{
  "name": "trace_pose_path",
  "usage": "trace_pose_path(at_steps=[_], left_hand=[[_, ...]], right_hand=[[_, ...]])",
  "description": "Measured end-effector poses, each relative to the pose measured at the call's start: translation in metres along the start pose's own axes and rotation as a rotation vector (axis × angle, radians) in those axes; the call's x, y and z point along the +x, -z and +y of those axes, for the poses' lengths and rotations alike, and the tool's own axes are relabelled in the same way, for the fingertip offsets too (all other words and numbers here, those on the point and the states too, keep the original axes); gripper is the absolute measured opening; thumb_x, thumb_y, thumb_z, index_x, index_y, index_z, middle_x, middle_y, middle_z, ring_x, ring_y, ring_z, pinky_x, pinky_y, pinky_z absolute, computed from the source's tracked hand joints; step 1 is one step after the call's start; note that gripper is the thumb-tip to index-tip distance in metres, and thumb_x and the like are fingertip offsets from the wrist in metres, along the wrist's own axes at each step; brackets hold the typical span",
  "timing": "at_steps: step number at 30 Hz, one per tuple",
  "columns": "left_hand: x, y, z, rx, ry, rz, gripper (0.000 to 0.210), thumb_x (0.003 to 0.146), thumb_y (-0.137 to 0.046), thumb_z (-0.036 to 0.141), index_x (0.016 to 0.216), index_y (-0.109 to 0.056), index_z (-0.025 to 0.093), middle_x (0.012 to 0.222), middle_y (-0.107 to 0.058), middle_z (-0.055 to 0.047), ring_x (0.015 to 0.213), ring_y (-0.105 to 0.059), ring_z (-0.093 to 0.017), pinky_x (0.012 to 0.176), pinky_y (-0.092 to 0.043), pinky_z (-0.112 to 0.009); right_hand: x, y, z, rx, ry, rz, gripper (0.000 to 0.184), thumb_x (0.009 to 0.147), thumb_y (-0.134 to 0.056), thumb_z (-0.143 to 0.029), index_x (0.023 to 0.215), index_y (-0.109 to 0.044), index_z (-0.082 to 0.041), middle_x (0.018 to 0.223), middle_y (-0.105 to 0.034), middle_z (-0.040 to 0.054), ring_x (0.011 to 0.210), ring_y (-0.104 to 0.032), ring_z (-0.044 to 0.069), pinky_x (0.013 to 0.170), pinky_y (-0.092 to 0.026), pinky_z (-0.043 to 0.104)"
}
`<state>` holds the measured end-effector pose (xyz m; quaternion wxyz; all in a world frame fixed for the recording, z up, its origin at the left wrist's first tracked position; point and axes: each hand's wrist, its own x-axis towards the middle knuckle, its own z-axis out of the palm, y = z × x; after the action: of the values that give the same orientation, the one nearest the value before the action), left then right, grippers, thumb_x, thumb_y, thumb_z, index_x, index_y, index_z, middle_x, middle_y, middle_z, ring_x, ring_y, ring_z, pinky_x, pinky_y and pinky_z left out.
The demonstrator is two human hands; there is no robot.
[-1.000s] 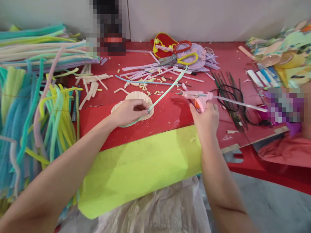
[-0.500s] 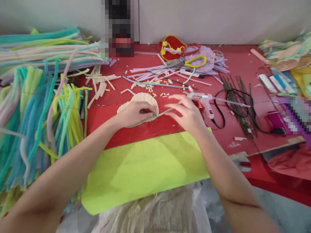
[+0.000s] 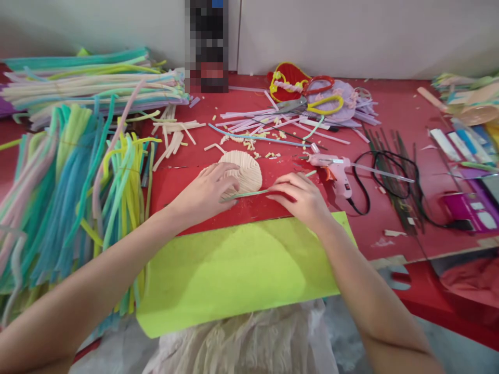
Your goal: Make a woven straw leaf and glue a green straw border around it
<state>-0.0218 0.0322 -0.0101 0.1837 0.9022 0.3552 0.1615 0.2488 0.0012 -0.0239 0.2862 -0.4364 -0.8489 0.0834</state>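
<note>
A cream ribbed piece with rounded lobes (image 3: 245,169), seemingly made of pipe cleaners, lies on the red tabletop in front of me. Covering its left part, my left hand (image 3: 212,191) has its fingers closed at the near edge, on the pale green pipe cleaner (image 3: 253,194). That strand runs along the piece's lower edge to my right hand (image 3: 298,197), which pinches it between thumb and fingers. Its free end shows beyond the right knuckles. To the right of that hand rests a pink glue gun (image 3: 335,169).
Bundles of coloured pipe cleaners (image 3: 66,192) fill the left side. Scissors (image 3: 325,105) lie among lilac strips at the back. Cream offcuts (image 3: 171,143) are scattered nearby. A black cord (image 3: 364,192) loops over dark stems at right. A yellow-green sheet (image 3: 241,280) hangs over the near edge.
My left hand has shifted over the cream piece and hides more of its left side. The right hand has come down slightly, still pinching the green strand. The whole view has shifted a little.
</note>
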Motion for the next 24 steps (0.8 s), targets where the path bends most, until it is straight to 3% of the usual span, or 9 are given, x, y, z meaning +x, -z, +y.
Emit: trace_pose_path(at_steps=[8,14,24], left_hand=[[0.0,-0.014,-0.008,-0.063,-0.019,0.063,0.011,0.088,-0.059,0.024,0.096,-0.065,0.02,0.108,-0.059,-0.005,0.101,-0.055,-0.02,0.094,-0.044,-0.04],[0.0,-0.017,-0.016,-0.123,-0.021,0.047,0.011,0.087,-0.06,0.023,0.096,-0.066,0.021,0.106,-0.06,-0.004,0.099,-0.056,-0.019,0.092,-0.043,-0.037],[0.004,-0.017,-0.015,-0.157,0.005,0.049,0.017,0.082,-0.061,0.019,0.098,-0.064,0.02,0.106,-0.061,-0.004,0.1,-0.057,-0.019,0.096,-0.041,-0.038]], right_hand=[[-0.006,-0.01,-0.001,-0.055,0.085,-0.043,0.022,0.094,-0.053,-0.015,0.106,-0.071,-0.019,0.092,-0.069,0.0057,0.082,-0.059,0.017,0.08,-0.047,0.034],[-0.011,-0.008,0.002,-0.181,0.186,-0.111,0.032,0.095,-0.052,-0.015,0.122,-0.066,-0.026,0.096,-0.066,0.0054,0.089,-0.054,0.018,0.08,-0.045,0.033],[-0.006,-0.003,-0.006,-0.383,0.331,-0.081,0.026,0.093,-0.055,-0.014,0.117,-0.066,-0.019,0.094,-0.069,0.0048,0.084,-0.052,0.018,0.073,-0.039,0.032]])
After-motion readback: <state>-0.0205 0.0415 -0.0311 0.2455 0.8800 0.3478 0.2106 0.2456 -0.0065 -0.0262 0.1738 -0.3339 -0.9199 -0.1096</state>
